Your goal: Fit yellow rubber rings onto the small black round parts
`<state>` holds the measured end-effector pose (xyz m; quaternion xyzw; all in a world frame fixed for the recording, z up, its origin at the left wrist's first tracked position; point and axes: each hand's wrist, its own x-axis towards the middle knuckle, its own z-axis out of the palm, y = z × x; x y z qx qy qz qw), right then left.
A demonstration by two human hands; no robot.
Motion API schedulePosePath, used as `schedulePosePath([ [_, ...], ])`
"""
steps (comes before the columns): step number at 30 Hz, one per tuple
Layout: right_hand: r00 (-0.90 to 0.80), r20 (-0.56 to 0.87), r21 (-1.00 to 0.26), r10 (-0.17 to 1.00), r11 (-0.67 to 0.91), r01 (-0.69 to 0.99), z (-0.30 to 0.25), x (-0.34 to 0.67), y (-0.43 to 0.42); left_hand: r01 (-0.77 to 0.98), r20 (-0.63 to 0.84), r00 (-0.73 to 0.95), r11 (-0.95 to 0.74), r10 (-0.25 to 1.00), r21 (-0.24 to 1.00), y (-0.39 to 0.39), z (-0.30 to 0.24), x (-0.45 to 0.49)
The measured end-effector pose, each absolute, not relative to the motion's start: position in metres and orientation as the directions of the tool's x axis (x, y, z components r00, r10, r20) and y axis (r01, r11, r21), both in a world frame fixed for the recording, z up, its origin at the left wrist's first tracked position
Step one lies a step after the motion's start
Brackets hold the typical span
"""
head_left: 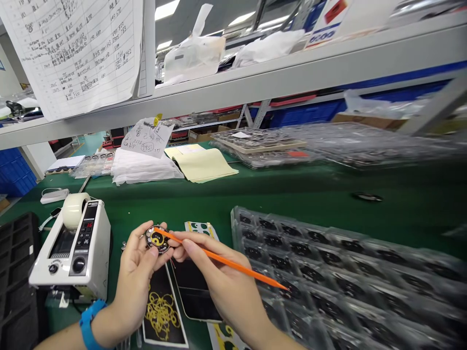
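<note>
- We see the left hand point(136, 272) closed around a small round part point(157, 239), held just above the green worktop point(292, 199).
- The right hand point(222, 284) pinches an orange stick point(233, 265), and the stick's tip rests on the part's yellow face.
- Under the hands lies a black sheet point(162, 311) with yellow rings on it.
- A white tape dispenser point(73, 253) stands to the left, and clear trays point(346, 277) of dark parts lie to the right.

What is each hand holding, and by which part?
The left hand holds the small round part by its rim; the right hand pinches the orange stick near its far end.
</note>
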<state>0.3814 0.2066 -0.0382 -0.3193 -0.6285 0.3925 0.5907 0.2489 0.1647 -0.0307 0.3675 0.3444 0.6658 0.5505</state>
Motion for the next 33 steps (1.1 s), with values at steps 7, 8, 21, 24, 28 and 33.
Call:
schedulePosePath([
  [7, -0.084, 0.618, -0.786, 0.782, 0.616, -0.050, -0.043, 0.377, 0.208, -0.503, 0.062, -0.146, -0.128, 0.987, 0.855, 0.167, -0.033, 0.250],
  [8, -0.088, 0.694, -0.717, 0.714, 0.697, -0.007, -0.043, 0.377, 0.207, -0.512, 0.047, -0.145, -0.116, 0.988, 0.851, 0.167, -0.032, 0.250],
  [21, -0.315, 0.932, -0.071, 0.180, 0.941, 0.331, -0.041, 0.391, 0.210, -0.506, -0.012, -0.104, -0.042, 0.994, 0.861, 0.174, -0.016, 0.241],
  [24, -0.164, 0.911, -0.332, 0.379, 0.908, 0.257, -0.032, 0.403, 0.207, -0.411, -0.020, -0.055, -0.005, 0.998, 0.912, 0.174, -0.013, 0.237],
  [28, -0.062, 0.802, -0.590, 0.594, 0.804, 0.074, -0.022, 0.410, 0.210, -0.297, 0.019, -0.027, -0.026, 0.999, 0.955, 0.173, -0.011, 0.237],
  [33, -0.017, 0.749, -0.662, 0.662, 0.749, 0.040, -0.022, 0.407, 0.213, -0.190, 0.047, -0.042, -0.054, 0.998, 0.980, 0.171, -0.008, 0.239],
])
